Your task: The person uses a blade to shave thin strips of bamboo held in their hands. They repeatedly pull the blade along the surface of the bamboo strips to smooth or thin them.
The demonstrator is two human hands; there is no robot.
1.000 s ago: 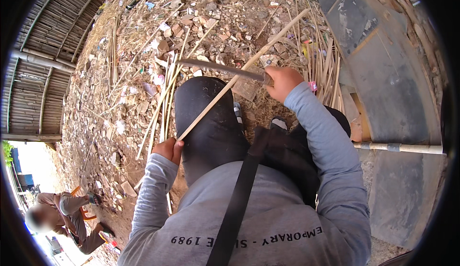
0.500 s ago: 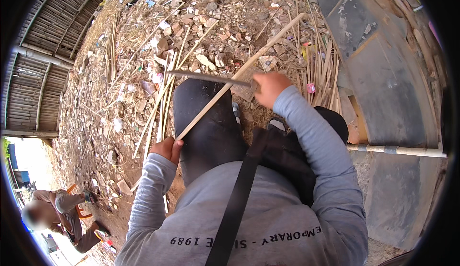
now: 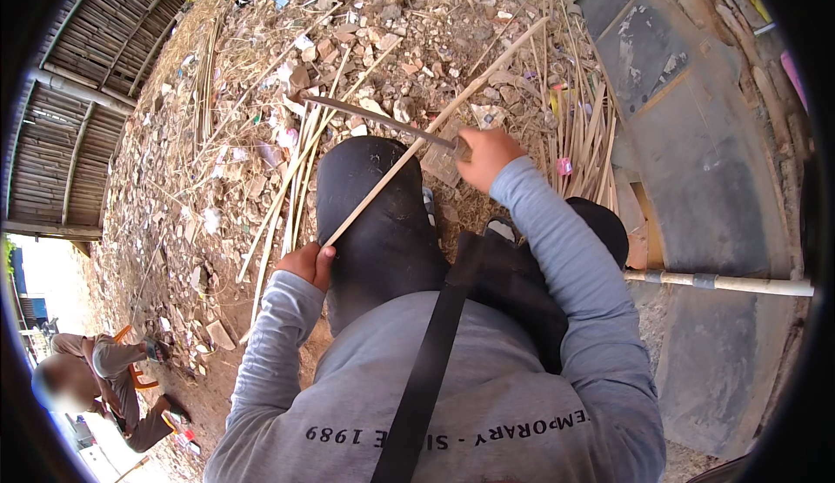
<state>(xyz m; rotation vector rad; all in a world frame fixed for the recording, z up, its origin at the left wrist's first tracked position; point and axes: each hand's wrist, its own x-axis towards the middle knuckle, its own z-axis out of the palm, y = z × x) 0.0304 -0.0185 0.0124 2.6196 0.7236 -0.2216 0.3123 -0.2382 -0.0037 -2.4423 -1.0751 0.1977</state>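
My left hand [image 3: 307, 266] is closed around the near end of a long pale bamboo strip [image 3: 375, 193]. The strip slants over my left thigh, away to the far right, where its other end hangs above the ground. In my right hand [image 3: 490, 160] is the handle of a long knife [image 3: 380, 119]. Its dark blade points to the left and crosses the strip just beyond my left knee. Most of the knife's handle is hidden by my fingers.
Thin bamboo strips [image 3: 298, 174] lie left of my knee, and another bundle [image 3: 592, 135] lies to the right. Rubble and litter [image 3: 365, 31] cover the ground. Dark boards [image 3: 696, 153] and a pale pole [image 3: 739, 284] are at right. A person [image 3: 113, 370] sits at lower left.
The knife's blade has tilted, its tip moving farther up and away from me. My right hand has shifted slightly left. My left hand keeps its hold on the bamboo strip.
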